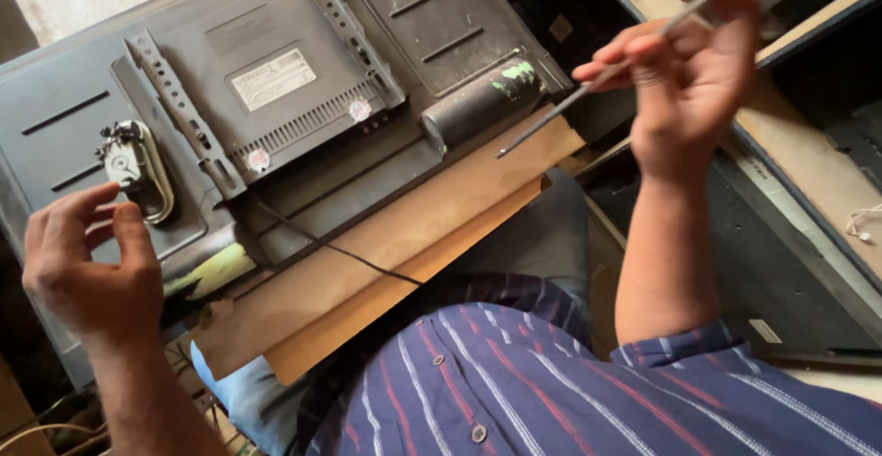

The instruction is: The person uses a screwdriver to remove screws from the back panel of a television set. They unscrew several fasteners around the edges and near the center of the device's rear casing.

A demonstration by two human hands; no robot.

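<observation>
A flat-screen television [303, 79] lies face down, its dark grey back panel up, with two metal mounting rails [179, 112] screwed on. My right hand [689, 70] is raised at the upper right, holding a long screwdriver [588, 93] with an orange handle, its tip pointing down toward the panel's lower edge. My left hand [87, 268] hovers at the lower left with curled fingers, close to a small metal bracket [138, 167] with black screws on the panel. I cannot tell if its fingers pinch anything.
A brown cardboard sheet [386, 245] lies under the television over my lap. A thin black cable [331, 249] runs across it. Dark shelving and a wooden board [808, 162] stand at the right. Loose wires lie at the bottom left.
</observation>
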